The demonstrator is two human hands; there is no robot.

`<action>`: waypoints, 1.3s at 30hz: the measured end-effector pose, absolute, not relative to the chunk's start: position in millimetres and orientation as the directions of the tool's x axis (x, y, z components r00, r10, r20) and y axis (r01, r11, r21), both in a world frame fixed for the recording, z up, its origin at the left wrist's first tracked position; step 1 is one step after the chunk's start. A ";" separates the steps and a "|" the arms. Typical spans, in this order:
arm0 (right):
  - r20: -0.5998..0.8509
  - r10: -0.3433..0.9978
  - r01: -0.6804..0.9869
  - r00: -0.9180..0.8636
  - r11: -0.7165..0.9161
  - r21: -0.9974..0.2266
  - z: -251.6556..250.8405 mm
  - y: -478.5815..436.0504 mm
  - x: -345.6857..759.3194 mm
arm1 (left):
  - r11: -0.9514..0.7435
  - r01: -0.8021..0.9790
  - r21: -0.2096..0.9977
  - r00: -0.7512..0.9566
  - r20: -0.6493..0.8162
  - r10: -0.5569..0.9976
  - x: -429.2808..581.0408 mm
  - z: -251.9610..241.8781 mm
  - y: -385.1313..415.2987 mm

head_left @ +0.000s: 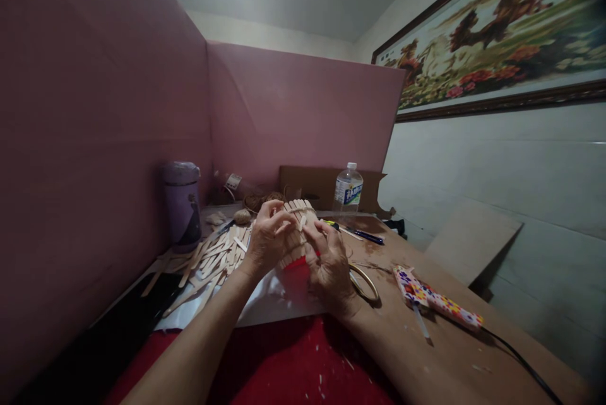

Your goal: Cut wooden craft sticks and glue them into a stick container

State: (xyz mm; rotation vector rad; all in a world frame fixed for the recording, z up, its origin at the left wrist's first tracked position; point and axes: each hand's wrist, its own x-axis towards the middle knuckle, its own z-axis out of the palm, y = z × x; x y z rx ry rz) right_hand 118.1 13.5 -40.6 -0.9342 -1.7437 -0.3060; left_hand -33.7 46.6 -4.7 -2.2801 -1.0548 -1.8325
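Stick panel [297,208] upright between hands; left hand [267,238] grip closed on edge, right hand [329,263] grip pinching front.

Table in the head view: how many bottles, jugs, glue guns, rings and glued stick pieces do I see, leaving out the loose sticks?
Clear plastic water bottle: 1
Purple lidded plastic jug: 1
Flower-patterned glue gun: 1
Thin round wooden ring: 1
Curved piece of joined pale wooden sticks, held by left hand and right hand: 1
Total: 5

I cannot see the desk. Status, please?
Left hand and right hand grip stick frame. Loose sticks beside left hand. Glue gun apart, at right.
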 end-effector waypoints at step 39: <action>0.897 0.435 0.670 -0.074 0.688 -0.278 -41.2 12.6 119.3 | -0.817 0.351 0.457 0.032 0.867 0.498 -34.0 -4.7 49.0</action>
